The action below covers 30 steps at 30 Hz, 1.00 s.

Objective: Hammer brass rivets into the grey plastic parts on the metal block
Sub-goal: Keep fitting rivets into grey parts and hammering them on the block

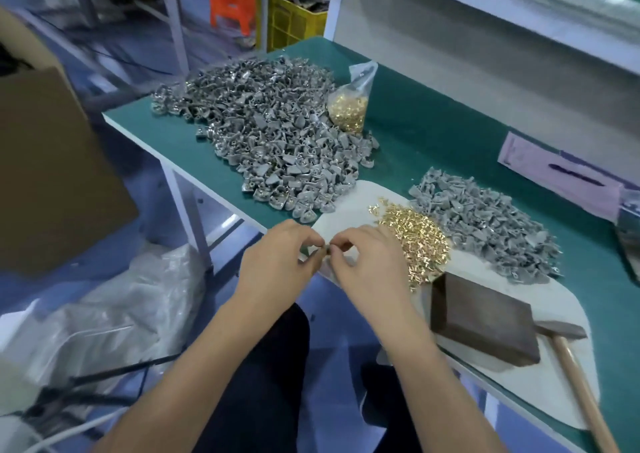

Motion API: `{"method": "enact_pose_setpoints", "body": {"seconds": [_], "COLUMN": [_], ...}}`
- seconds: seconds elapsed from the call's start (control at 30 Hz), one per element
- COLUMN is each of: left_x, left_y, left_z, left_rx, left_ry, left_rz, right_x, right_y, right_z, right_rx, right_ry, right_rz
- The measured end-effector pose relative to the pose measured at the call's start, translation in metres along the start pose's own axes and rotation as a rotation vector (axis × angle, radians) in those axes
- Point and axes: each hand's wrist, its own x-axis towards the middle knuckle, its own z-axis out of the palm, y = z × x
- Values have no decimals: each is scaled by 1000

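A small grey plastic part [320,252] sits pinched between the fingertips of both hands at the near edge of the counter [415,123], just left of the loose heap of brass rivets [414,236]. It is mostly hidden by the fingers, so its long axis and which way it points cannot be told; only a dull grey sliver shows. The left hand [280,255] curls its fingers and thumb round the part from the left. The right hand [363,255] pinches at the same spot from the right; whether it holds a rivet there is too small to see.

The rivets, bright gold and short, lie on a pale mat [346,206]. Right of the rivets sits a smaller pile of grey parts [485,224]. Near and right of them lies the dark metal block [485,321], flat on the mat, with a wooden-handled hammer [571,369] touching its right side, handle running toward the viewer. Beyond the rivets spreads a larger heap of grey parts [277,141], with a clear bag of rivets [349,106] at its right edge.
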Motion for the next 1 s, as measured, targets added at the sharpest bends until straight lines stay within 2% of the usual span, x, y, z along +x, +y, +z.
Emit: {"method": "enact_pose_setpoints", "body": {"seconds": [0.17,0.47,0.6,0.8,0.9,1.0], "left_x": [2,6,8,14,12,13], "left_y": [-25,-24,-5,32,43,49], "left_z": [-12,-10,-5,21,38,50], "left_rx": [-3,3,-58,-4,45,63], "left_ry": [58,38,-13,-232,-246,-187], "left_rz": [-119,-46,80,204,237,222], "right_x": [25,41,30,-4,-28,-56], "right_y": [-20,-21,-4,47,79,107], "right_z": [29,37,18,-46,-73,-86], "right_rx": [-32,-32,-2,-22,-50,-41], "right_ry": [-35,-12,34,179,242,322], "right_rz": [71,91,109,202,304,402]}}
